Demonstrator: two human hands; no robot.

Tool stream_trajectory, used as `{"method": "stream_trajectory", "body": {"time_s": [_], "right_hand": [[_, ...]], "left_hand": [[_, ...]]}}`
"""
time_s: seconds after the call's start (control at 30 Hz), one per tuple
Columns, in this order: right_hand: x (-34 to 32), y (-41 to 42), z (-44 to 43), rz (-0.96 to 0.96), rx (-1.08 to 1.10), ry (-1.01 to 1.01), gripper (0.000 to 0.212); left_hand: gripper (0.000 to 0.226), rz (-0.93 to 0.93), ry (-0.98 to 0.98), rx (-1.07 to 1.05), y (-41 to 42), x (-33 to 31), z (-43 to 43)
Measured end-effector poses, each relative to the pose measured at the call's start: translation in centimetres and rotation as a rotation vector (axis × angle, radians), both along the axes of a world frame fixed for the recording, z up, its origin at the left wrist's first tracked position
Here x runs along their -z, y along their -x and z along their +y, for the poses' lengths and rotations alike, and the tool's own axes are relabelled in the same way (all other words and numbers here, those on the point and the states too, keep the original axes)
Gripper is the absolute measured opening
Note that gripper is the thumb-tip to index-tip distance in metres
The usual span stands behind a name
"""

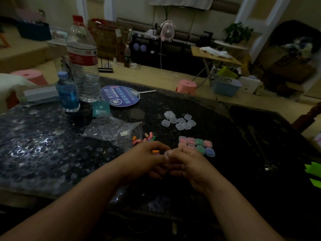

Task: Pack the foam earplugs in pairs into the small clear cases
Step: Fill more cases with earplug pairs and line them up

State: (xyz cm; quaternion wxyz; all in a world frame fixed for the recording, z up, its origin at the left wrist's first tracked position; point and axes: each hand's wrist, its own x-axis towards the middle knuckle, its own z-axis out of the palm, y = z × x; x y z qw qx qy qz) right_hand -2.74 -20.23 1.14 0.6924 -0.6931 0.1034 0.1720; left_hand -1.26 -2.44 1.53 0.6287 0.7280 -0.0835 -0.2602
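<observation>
A: Hands?
B: Left hand point(145, 158) and right hand point(190, 165) meet over mid-tabletop point(229, 136). Left fingers curl round an orange earplug point(155, 151); right fingers pinch a small clear case point(167, 153).
A: Stock?
B: Loose earplugs point(144, 137) just beyond the left hand, beside the plastic bag point(112, 129). Filled cases point(199, 145) by the right hand, empty cases point(179, 121) toward the far edge.

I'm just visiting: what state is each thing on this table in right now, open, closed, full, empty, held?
Large clear plastic water bottle with red cap: upright, capped.
Small blue plastic bottle: upright, capped.
Empty small clear cases: clustered, nothing inside.
Filled small clear cases: grouped, coloured earplugs inside.
Loose foam earplugs: piled beside clear plastic bag.
Orange foam earplug: held in left hand.
Right hand: fingers curled, contents hidden.
</observation>
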Motion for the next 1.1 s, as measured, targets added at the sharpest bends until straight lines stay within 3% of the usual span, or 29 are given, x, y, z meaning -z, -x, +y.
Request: {"method": "stream_trajectory", "body": {"time_s": [0.77, 0.97, 1.1], "right_hand": [[-0.26, 0.06, -0.17, -0.045, -0.033, -0.045, 0.017], [-0.25, -0.05, -0.59, -0.053, 0.025, -0.098, 0.004], [-0.1, -0.09, -0.79, -0.068, 0.072, 0.09, 0.018]], "left_hand": [[0.023, 0.19, 0.07, -0.003, -0.6, -0.31, 0.32], [0.027, 0.285, 0.191, -0.069, -0.72, -0.63, 0.58], [0.028, 0.303, 0.231, -0.145, -0.87, -0.43, 0.37]]}}
